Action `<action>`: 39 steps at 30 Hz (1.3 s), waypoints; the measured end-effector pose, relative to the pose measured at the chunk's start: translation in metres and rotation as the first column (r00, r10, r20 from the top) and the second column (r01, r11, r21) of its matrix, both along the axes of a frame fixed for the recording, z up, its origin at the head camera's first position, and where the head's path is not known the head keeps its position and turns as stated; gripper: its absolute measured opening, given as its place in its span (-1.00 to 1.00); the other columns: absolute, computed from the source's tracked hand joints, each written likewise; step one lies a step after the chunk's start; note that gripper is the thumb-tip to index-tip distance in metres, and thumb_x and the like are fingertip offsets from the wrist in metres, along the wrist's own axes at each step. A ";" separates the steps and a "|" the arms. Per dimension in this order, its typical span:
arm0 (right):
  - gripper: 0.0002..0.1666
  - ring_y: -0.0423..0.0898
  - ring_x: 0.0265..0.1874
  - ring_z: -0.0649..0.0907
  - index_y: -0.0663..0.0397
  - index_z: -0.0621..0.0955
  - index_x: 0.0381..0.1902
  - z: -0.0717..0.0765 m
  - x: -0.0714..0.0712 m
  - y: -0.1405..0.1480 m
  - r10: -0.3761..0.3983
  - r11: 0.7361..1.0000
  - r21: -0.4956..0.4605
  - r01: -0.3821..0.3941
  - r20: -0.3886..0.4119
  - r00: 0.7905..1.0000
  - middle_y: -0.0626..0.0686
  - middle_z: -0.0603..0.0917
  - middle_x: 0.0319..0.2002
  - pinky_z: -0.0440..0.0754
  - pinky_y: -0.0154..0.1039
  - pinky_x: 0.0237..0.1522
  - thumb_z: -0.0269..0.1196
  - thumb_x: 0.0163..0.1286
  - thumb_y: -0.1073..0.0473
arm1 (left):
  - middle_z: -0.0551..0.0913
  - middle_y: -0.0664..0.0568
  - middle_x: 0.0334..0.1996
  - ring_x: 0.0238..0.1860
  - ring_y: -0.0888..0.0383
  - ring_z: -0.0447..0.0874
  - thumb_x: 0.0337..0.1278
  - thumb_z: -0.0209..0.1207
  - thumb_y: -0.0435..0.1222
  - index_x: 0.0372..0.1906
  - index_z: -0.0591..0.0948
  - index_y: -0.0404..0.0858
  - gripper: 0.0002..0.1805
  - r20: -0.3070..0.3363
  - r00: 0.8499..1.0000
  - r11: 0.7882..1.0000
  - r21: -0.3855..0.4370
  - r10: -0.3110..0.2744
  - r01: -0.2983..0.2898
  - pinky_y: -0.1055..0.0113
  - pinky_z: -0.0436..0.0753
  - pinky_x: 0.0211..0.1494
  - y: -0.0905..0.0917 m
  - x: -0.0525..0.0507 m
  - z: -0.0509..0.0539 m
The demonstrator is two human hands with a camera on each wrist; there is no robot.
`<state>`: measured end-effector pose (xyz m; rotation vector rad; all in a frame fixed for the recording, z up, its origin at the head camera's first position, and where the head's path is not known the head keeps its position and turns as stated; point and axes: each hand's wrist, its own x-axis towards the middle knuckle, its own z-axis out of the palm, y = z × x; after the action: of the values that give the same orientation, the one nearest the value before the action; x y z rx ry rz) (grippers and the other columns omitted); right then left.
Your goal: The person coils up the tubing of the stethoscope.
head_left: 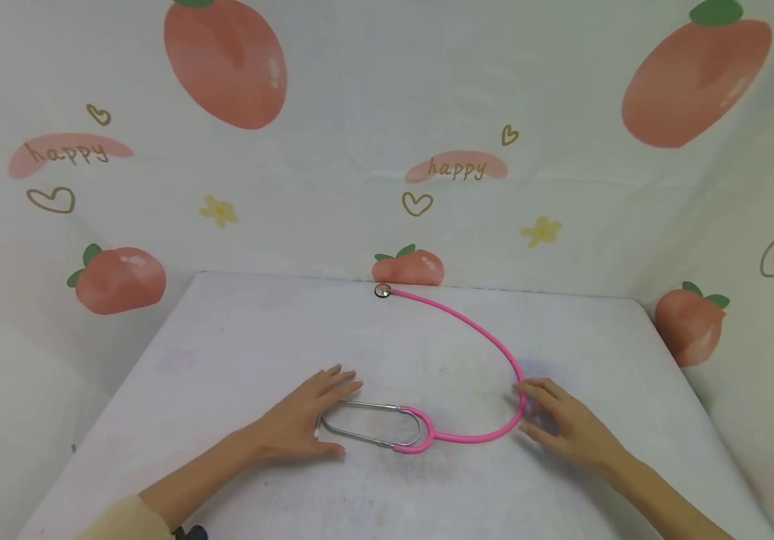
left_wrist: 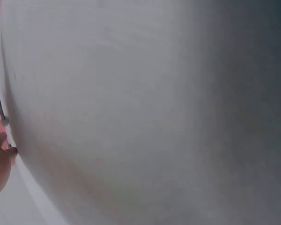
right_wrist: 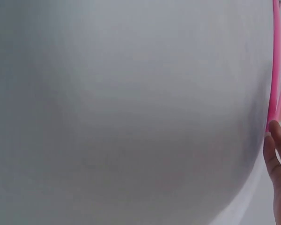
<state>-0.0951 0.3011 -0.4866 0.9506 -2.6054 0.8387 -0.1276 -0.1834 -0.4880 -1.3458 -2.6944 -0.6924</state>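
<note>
Stretching across the worktop (head_left: 259,337), it's one stethoscope (head_left: 431,435) with a hand at either end of its nearer stretch! Left hand (head_left: 306,420) first: fingers fanned wide, thumb well apart from them, nothing gripped. Right below that spread lie the metal ear tubes (head_left: 360,436), their ends tucked mostly under the hand, their long axis running out to the right, pointing across at the other hand. Is the palm pressing down or merely hovering? Can't tell from here.

Over to the right hand (head_left: 572,431), and what a neat position: fingers gently bent, thumb parted from them, a clear gap between, no pinch on anything. The pink tube (head_left: 461,439) swings round in its outer bend exactly at those fingertips, just to their left, running roughly near-to-far at that spot, so it lies across the mouth of that gap. Contact or a whisker short? Neither the head view nor the right wrist view settles it.

And that, by my reckoning, is the relation that counts: left hand nearest the metal end, right hand nearest the bend, the fork of the tubing lying between them. The chest piece (head_left: 383,291) sits way out at the far edge by the printed cloth (head_left: 333,225), well apart from both hands.
</note>
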 end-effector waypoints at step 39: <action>-0.68 -0.30 -0.33 0.58 -0.16 0.77 -0.30 -0.001 -0.002 -0.020 0.077 0.992 -0.108 -0.063 0.135 0.988 -0.23 0.61 -0.31 0.52 -0.52 -0.30 0.54 0.02 0.34 | 0.52 0.05 0.29 0.43 -0.13 0.28 -0.07 0.49 0.01 0.22 0.61 -0.14 -0.31 0.050 0.999 0.992 0.124 0.010 -0.016 -0.13 0.13 0.49 0.027 -0.005 -0.014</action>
<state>-0.0967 0.2813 -0.4876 0.9935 -2.6261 1.0830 -0.1329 -0.1567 -0.5018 -1.2980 -2.6445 -0.8869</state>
